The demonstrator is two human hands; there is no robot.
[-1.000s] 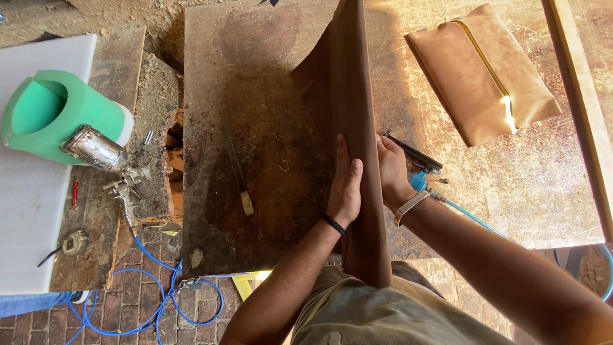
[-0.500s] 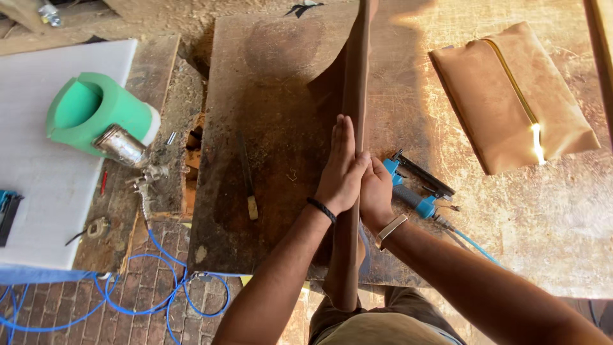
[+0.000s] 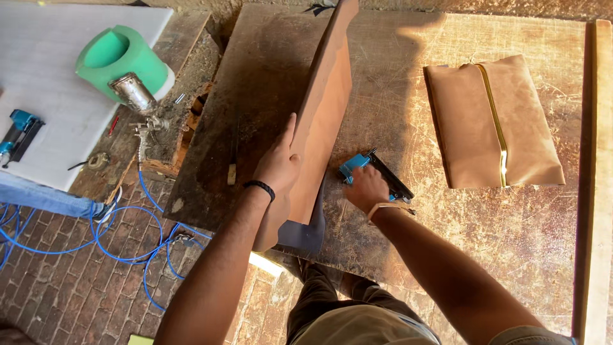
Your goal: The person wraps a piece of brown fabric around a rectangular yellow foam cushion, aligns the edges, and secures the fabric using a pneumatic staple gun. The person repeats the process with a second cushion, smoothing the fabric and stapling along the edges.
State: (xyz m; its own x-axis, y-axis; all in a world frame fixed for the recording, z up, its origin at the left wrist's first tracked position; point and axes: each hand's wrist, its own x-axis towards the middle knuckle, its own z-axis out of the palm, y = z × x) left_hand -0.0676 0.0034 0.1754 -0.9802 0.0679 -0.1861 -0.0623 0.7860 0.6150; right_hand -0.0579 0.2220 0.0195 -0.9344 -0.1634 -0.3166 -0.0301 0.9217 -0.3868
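The left hand (image 3: 279,167) lies flat, fingers straight, steadying the upright panel (image 3: 324,118), while the right hand (image 3: 365,187) closes round the blue stapler (image 3: 377,176) on the table (image 3: 511,243)

Tan zipped pouch (image 3: 491,124) flat near the right edge of the workbench (image 3: 543,255), gold zipper running lengthwise. Green foam cylinder (image 3: 121,61) upright on the white board (image 3: 45,76) at the far left. Metal spray gun (image 3: 140,102) lying at that board's right edge. Second blue tool (image 3: 18,134) near its left edge. Blue hose (image 3: 121,230) coiled on the brick floor (image 3: 57,287).
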